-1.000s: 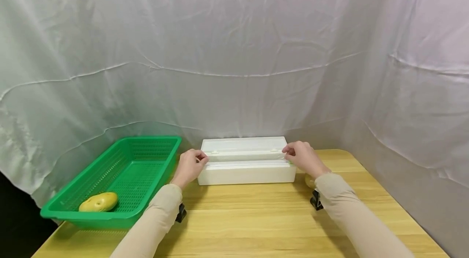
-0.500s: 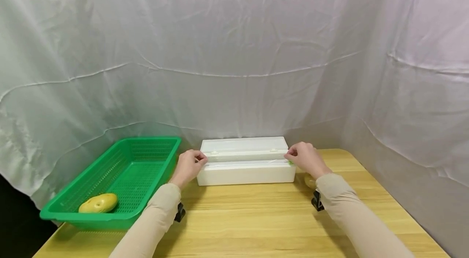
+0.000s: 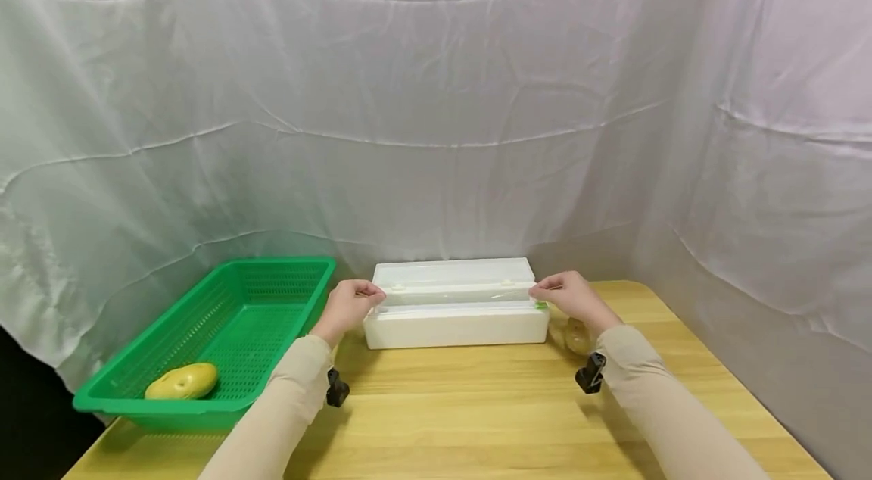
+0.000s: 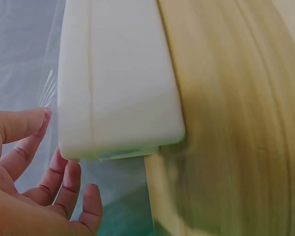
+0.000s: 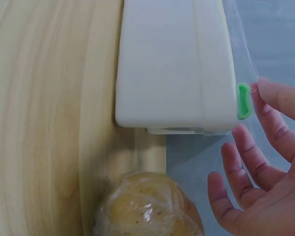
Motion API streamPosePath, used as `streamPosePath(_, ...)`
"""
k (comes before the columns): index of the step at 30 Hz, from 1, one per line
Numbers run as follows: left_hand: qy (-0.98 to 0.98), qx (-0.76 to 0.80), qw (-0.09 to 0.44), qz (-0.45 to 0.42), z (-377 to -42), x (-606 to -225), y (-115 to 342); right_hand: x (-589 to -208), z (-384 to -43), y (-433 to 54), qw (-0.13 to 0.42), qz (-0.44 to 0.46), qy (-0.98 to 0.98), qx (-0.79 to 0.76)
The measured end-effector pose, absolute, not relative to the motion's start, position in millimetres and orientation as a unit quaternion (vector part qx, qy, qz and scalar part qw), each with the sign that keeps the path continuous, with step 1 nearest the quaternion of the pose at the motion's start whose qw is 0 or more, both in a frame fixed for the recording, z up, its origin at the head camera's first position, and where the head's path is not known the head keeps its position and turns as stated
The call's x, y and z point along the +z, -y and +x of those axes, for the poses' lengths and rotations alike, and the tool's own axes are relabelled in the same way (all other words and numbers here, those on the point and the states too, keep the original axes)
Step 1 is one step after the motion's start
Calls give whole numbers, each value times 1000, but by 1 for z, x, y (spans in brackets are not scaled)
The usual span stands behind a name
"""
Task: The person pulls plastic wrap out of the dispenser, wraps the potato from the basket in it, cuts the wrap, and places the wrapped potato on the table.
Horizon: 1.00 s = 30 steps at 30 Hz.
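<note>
A long white cling film dispenser stands at the back of the table, its lid raised. My left hand pinches one corner of the clear cling film between thumb and forefinger, beside the dispenser's left end. At the right end my right hand pinches the opposite corner, so the film stretches between both hands above the box. Close by the right fingertips sits a small green slider. The remaining fingers of each hand are spread near the box ends.
A film-wrapped potato lies on the table just right of the dispenser. On the left, a green basket holds an unwrapped potato. Grey-white cloth hangs behind the wooden table.
The right hand has shifted slightly right and outward, showing more of the green slider and wrapped potato. The film edge remains pinched in both hands. The head view has tilted slightly.
</note>
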<state>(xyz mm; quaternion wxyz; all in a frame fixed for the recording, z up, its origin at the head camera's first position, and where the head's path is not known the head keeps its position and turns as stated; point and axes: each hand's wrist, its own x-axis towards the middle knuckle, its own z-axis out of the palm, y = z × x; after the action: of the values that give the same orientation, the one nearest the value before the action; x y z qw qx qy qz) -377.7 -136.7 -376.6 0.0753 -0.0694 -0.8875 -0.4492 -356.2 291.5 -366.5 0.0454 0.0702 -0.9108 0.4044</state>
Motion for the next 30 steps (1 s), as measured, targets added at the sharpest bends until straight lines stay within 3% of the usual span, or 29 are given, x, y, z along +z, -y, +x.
streamPosePath(30,842,-536,31,-42,-387,-354,132,-349,-362,-292,16,56,876,480)
